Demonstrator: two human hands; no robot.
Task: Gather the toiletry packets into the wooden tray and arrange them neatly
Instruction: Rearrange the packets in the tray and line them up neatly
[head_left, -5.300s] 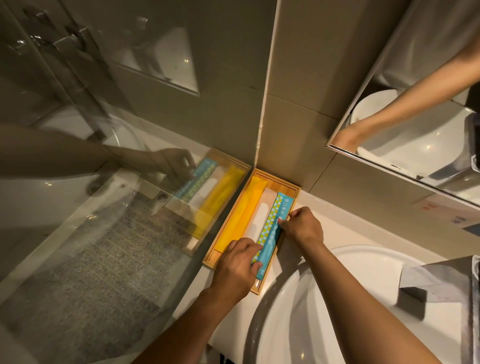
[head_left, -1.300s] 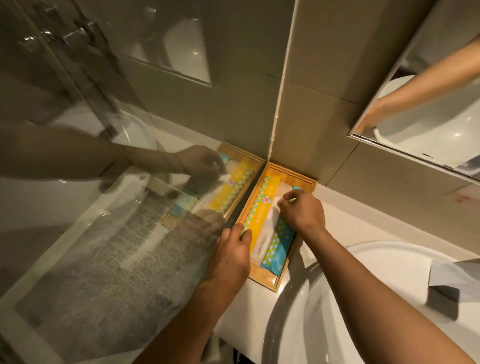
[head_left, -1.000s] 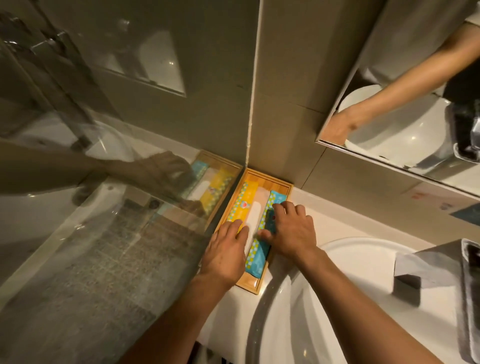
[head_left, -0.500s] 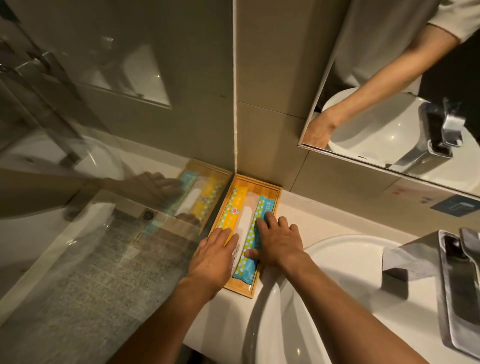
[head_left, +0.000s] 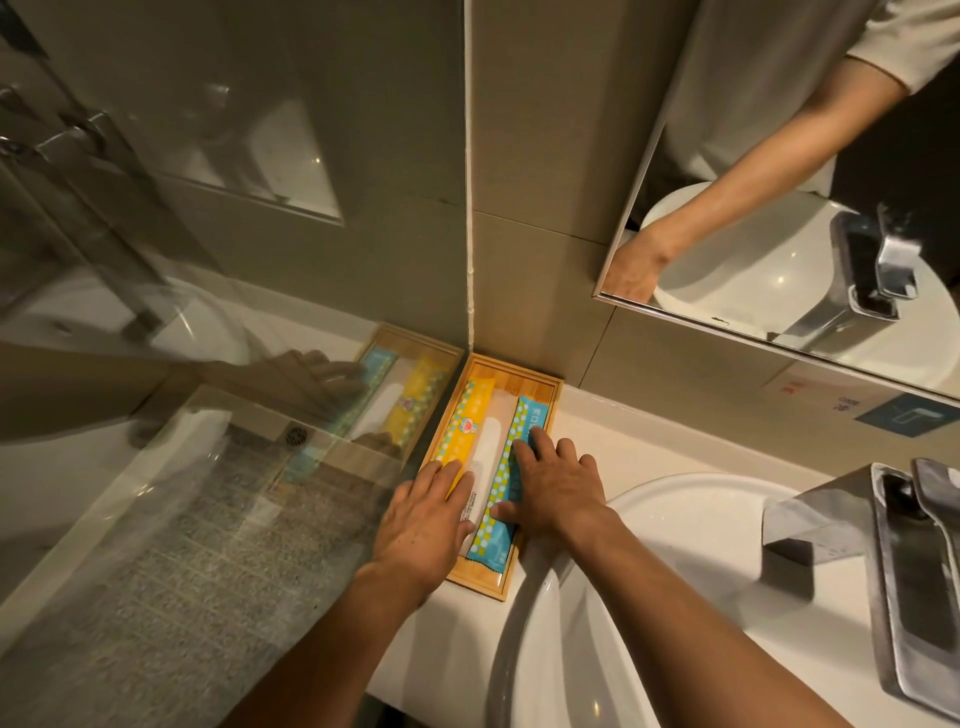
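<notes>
Toiletry packets (head_left: 480, 462) lie side by side in the wooden tray (head_left: 540, 387); left hand (head_left: 426, 519) and right hand (head_left: 553, 486) press flat, fingers spread, grasping nothing. Final alignment step; next, lift both hands clear.

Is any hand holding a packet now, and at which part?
Nothing is gripped. The left hand lies flat on the yellow packet's near end; the right hand presses the blue packet's middle.

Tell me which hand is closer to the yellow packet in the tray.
Left. The left hand lies flat with its fingertips on the yellow packet; the right hand rests on the blue packet, across the white packet from it.
</notes>
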